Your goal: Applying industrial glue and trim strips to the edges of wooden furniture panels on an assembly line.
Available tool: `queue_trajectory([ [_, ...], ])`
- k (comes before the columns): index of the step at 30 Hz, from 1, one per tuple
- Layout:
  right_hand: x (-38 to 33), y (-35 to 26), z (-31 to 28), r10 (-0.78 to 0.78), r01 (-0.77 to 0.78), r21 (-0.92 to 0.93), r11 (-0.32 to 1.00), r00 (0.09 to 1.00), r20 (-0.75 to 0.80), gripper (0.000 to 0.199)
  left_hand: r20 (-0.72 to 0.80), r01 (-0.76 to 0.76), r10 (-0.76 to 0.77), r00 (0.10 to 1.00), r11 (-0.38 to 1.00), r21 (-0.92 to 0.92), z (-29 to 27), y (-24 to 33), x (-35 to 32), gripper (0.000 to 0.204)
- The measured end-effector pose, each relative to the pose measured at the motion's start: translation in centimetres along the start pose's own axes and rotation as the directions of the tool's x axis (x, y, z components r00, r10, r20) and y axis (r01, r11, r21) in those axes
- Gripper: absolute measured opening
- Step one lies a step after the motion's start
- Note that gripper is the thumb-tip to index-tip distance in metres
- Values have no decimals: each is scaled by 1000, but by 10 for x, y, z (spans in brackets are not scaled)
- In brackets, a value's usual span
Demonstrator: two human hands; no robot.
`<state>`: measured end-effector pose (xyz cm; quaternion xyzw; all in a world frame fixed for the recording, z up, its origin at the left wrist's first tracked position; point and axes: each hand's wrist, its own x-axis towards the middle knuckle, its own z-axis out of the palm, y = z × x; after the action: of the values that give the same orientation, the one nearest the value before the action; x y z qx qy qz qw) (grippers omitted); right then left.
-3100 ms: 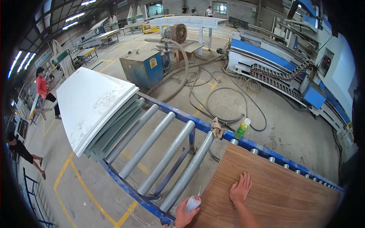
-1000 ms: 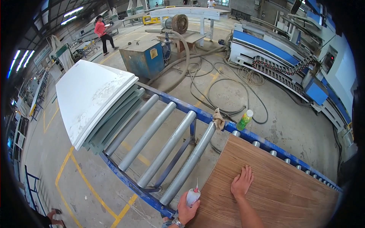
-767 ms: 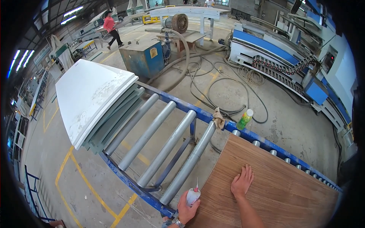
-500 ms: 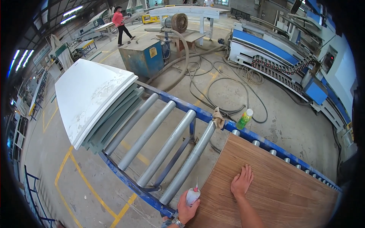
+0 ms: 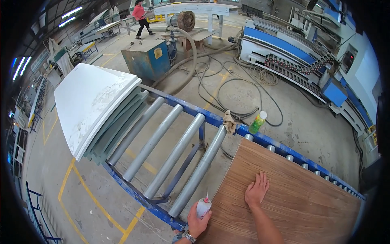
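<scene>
My left hand [image 5: 196,221] is closed around a small whitish squeeze bottle [image 5: 203,208]. A red tip with a thin needle-like nozzle points up from it, beside the left edge of the board. That board is a brown wood-grain panel [image 5: 280,195], lying flat on the roller conveyor [image 5: 177,142]. My right hand [image 5: 256,190] rests palm down on the panel's top with its fingers stretched out, gripping nothing. On the conveyor's far blue rail sit a crumpled beige rag [image 5: 229,122] and a green bottle with a white cap [image 5: 258,122].
A stack of white-topped panels [image 5: 97,103] covers the conveyor's left end. Beyond the far rail, hoses and cables [image 5: 223,87] run over the floor near a blue metal box [image 5: 148,61]. A blue-and-white machine [image 5: 292,49] stands far right. A person in red [image 5: 139,18] is in the distance.
The whole view has shifted slightly, with the background moving up and the conveyor a little left. My hands keep their places at the panel. The distant person has walked a little.
</scene>
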<state>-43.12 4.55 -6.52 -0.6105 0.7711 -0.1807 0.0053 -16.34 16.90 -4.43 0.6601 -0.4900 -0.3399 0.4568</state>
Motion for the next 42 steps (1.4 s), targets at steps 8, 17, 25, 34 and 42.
queue_trajectory([
  [8, -4, 0, -1, 3, -3, -14, 1000, 1000, -18, 49, 25, 81, -79, 997, 989, -122, -9, 0, 0, 71],
  [17, 8, -8, 0, -41, 38, -67, 997, 998, -40, 46, 188, 146, -128, 974, 986, -84, -21, 4, 57, 63],
  [25, -1, 3, 1, -50, 46, -52, 998, 996, -69, 47, 421, 123, -87, 903, 991, -58, -8, -3, 103, 66],
  [34, -2, 3, 4, -81, 76, -58, 995, 994, -72, 48, 565, 351, -229, 793, 929, -116, 6, -3, 119, 67],
  [42, 1, 6, 2, -112, 107, -84, 991, 992, -53, 47, 558, 256, -198, 806, 966, -25, 12, 3, 130, 62],
])
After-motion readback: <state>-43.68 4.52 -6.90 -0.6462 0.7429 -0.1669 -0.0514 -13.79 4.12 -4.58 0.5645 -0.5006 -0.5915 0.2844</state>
